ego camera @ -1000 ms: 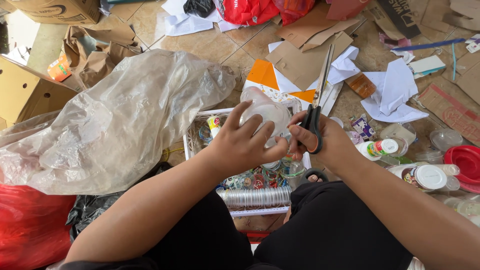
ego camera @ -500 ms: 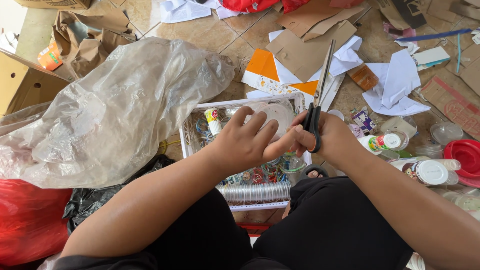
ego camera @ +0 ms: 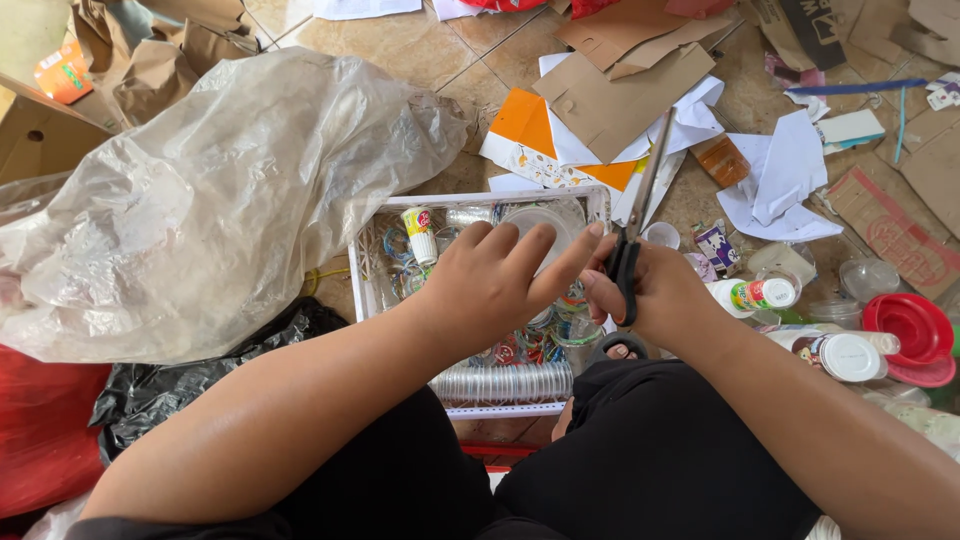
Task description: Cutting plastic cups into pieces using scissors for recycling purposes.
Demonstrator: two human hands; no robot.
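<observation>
My left hand [ego camera: 495, 290] reaches over a white plastic basket [ego camera: 478, 199] between my knees. Its fingers lie across a clear round plastic cup [ego camera: 545, 222], which shows just beyond the fingertips; the thumb and the grip under it are hidden. My right hand [ego camera: 668, 300] is closed on the black handles of a pair of scissors [ego camera: 634, 232]. The blades point up and away from me. The fingertips of both hands meet at the scissor handles. The basket holds several small bottles, cups and a stack of clear cups [ego camera: 505, 381].
A large crumpled clear plastic bag [ego camera: 210, 190] lies at the left, over a red bag [ego camera: 40, 430] and a black one [ego camera: 150, 400]. Cardboard pieces [ego camera: 620, 85] and white paper [ego camera: 785, 170] lie beyond the basket. Small bottles [ego camera: 760, 294] and red lids [ego camera: 908, 325] sit at the right.
Both hands have come down closer to the basket. The clear cup, held up and well in sight a second ago, is now mostly covered by my left fingers.
</observation>
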